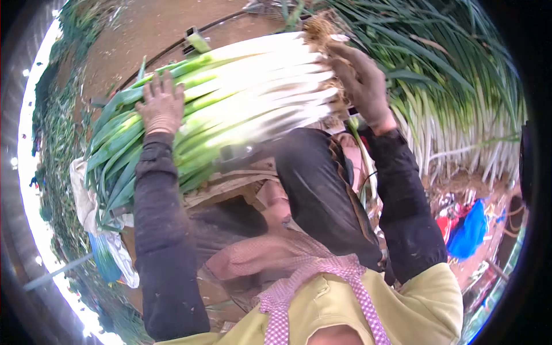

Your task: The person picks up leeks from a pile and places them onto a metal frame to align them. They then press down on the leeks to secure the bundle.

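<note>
A wide bundle of long green onions [259, 86] lies across in front of me, white stems to the right and green leaves to the left. My left hand [163, 106], in a dirty glove, rests flat on the leaves with its fingers spread. At the other end, my right hand [365, 83], also gloved, is held against the brown roots [319, 31], fingers stretched along the root ends. Below the bundle are my knees in dark trousers [322, 184].
A large pile of green onions [437, 103] stands at the right, white ends towards me. A thin dark bar [164, 52] runs behind the bundle on brown soil [126, 40]. A blue plastic bag [468, 230] lies at lower right, and pale cloth [83, 195] hangs at left.
</note>
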Tool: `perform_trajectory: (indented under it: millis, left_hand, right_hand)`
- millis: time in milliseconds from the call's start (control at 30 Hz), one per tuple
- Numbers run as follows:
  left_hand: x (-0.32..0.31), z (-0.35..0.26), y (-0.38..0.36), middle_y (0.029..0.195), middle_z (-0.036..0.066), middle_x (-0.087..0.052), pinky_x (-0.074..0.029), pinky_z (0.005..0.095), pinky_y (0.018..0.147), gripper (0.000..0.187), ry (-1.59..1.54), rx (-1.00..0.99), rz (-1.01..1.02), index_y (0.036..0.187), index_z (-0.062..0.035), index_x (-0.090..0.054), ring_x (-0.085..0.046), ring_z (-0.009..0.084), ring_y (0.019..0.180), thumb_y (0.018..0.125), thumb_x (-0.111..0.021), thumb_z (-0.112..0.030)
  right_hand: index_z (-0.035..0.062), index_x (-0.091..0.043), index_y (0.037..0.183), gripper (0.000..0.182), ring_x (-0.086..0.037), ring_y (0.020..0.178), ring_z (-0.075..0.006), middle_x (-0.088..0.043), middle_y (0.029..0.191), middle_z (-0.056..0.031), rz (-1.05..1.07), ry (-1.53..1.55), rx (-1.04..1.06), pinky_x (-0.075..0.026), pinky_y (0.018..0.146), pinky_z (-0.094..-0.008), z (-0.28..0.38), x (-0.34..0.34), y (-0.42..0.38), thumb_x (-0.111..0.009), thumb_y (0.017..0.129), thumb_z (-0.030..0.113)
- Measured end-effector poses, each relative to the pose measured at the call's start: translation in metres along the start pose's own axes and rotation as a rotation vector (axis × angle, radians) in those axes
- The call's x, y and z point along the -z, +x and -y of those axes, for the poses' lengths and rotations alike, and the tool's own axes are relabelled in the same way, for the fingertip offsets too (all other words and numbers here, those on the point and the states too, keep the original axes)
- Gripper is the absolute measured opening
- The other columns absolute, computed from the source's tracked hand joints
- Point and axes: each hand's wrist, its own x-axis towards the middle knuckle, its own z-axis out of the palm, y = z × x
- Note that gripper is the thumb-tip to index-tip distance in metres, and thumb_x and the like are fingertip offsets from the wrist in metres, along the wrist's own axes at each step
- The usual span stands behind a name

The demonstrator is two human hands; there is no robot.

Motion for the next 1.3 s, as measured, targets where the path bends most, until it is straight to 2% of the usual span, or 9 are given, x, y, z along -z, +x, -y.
perform_trajectory:
  millis: [133, 333, 733, 833, 900, 1000, 1100, 1233, 1300]
  left_hand:
    - [-0.036, 0.024, 0.020, 0.168, 0.007, -0.023, -0.032, 0.0636, 0.114, 0.063, 0.142, -0.093, -0.066, 0.162, -0.0251, -0.022, -0.026, 0.0340, 0.152, 0.106, -0.031, -0.053]
    - [-0.018, 0.027, 0.012, 0.163, 0.009, -0.032, -0.038, 0.0547, 0.113, 0.059, 0.244, -0.139, -0.163, 0.158, -0.0234, -0.033, -0.036, 0.0302, 0.147, 0.105, -0.040, -0.049]
    - [0.128, -0.071, -0.068, 0.137, 0.020, -0.061, -0.045, 0.0434, 0.107, 0.044, -0.521, -0.415, -0.681, 0.136, -0.0047, -0.060, -0.059, 0.0325, 0.125, 0.098, -0.065, -0.027]
    - [0.141, -0.153, -0.092, 0.131, 0.019, -0.064, -0.048, 0.0395, 0.102, 0.043, -0.937, -0.502, -0.536, 0.132, -0.0052, -0.061, -0.063, 0.0335, 0.117, 0.096, -0.069, -0.028]
    - [0.151, -0.217, -0.122, 0.127, 0.016, -0.065, -0.051, 0.0348, 0.093, 0.042, -1.366, -0.440, -0.130, 0.133, -0.0039, -0.061, -0.065, 0.0259, 0.110, 0.096, -0.068, -0.023]
    - [0.190, -0.297, -0.161, 0.125, 0.016, -0.065, -0.053, 0.0321, 0.090, 0.044, -1.649, -0.417, 0.358, 0.131, -0.0040, -0.060, -0.064, 0.0215, 0.110, 0.095, -0.068, -0.027]
    - [0.167, -0.354, -0.183, 0.126, 0.015, -0.065, -0.051, 0.0375, 0.096, 0.049, -1.808, -0.459, 0.460, 0.132, -0.0048, -0.060, -0.063, 0.0258, 0.114, 0.092, -0.070, -0.032]
    - [0.091, -0.391, -0.172, 0.125, 0.020, -0.065, -0.049, 0.0412, 0.099, 0.052, -1.722, -0.272, 0.676, 0.128, 0.0015, -0.061, -0.063, 0.0308, 0.114, 0.089, -0.073, -0.032]
    - [0.046, -0.424, -0.171, 0.117, 0.022, -0.067, -0.051, 0.0418, 0.096, 0.054, -1.675, -0.057, 0.832, 0.122, 0.0056, -0.063, -0.065, 0.0322, 0.109, 0.086, -0.076, -0.033]
  right_hand:
    - [0.0063, -0.071, 0.115, 0.021, -0.072, 0.087, -0.0220, -0.074, 0.102, -0.0131, -0.018, -0.013, -0.426, -0.054, 0.081, -0.0321, -0.071, 0.062, -0.090, -0.065, 0.098, 0.017]
    - [0.0117, -0.073, 0.109, 0.033, -0.069, 0.099, -0.0379, -0.072, 0.100, -0.0197, 0.341, -0.515, -0.932, -0.053, 0.085, -0.0469, -0.160, 0.091, -0.253, -0.061, 0.091, 0.036]
    - [0.0094, -0.070, 0.116, 0.041, -0.067, 0.110, -0.0378, -0.071, 0.117, -0.0194, 0.827, -0.618, -1.175, -0.052, 0.095, -0.0479, -0.166, 0.062, -0.308, -0.070, 0.082, 0.033]
    - [0.0074, -0.068, 0.115, 0.042, -0.066, 0.112, -0.0392, -0.070, 0.116, -0.0224, 0.628, -0.481, -1.228, -0.051, 0.095, -0.0479, -0.177, 0.071, -0.325, -0.072, 0.083, 0.035]
    - [0.0065, -0.062, 0.132, 0.060, -0.064, 0.116, -0.0394, -0.066, 0.121, -0.0279, 0.552, -0.489, -0.979, -0.050, 0.097, -0.0470, -0.180, 0.065, -0.336, -0.072, 0.084, 0.041]
    - [0.0086, -0.052, 0.144, 0.069, -0.062, 0.121, -0.0382, -0.064, 0.128, -0.0268, 0.749, -0.538, -1.213, -0.047, 0.104, -0.0439, -0.171, 0.056, -0.324, -0.073, 0.085, 0.038]
    - [0.0054, -0.072, 0.115, 0.060, -0.068, 0.109, -0.0395, -0.071, 0.112, -0.0241, 0.664, -0.546, -1.126, -0.052, 0.096, -0.0474, -0.178, 0.062, -0.333, -0.071, 0.082, 0.056]
    - [0.0041, -0.071, 0.112, 0.045, -0.069, 0.090, -0.0388, -0.072, 0.099, -0.0219, 0.667, -0.095, -0.796, -0.055, 0.087, -0.0420, -0.238, 0.082, -0.385, -0.070, 0.086, 0.041]
    - [-0.0040, -0.056, 0.127, 0.047, -0.067, 0.075, -0.0156, -0.068, 0.093, -0.0090, 0.472, 0.386, -1.203, -0.056, 0.063, -0.0309, -0.139, 0.119, -0.313, -0.070, 0.089, 0.019]
